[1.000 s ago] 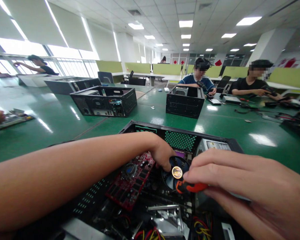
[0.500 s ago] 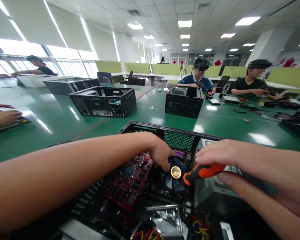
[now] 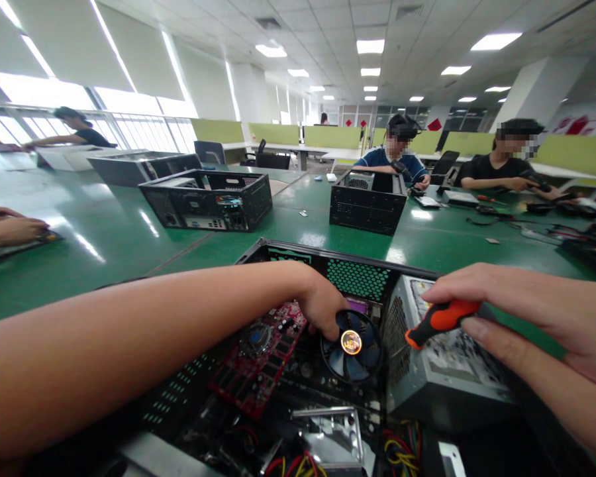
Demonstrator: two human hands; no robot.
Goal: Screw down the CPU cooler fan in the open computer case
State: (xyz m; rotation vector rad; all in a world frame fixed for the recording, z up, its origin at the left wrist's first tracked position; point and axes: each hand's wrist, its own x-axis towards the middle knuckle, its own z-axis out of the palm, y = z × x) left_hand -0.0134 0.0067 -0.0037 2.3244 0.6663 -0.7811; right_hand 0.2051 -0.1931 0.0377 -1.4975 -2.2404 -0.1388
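An open black computer case (image 3: 357,268) lies in front of me on the green table. My left hand (image 3: 322,308) reaches into it and rests its fingers at the edge of the round blue cooling fan (image 3: 351,344), beside a red expansion card (image 3: 258,358). My right hand (image 3: 521,318) holds an orange-and-black screwdriver handle (image 3: 434,321) above the grey power supply (image 3: 442,371), to the right of the fan. The tool's tip is hidden.
Two more open black cases (image 3: 208,199) (image 3: 367,199) stand farther back on the green table (image 3: 104,245). Two people sit at the far side; another person's hands (image 3: 4,228) show at the left edge. Loose coloured wires (image 3: 397,450) lie in my case's front.
My right hand has drawn back to the right with the screwdriver, from over the fan to above the power supply. My left hand stays at the fan.
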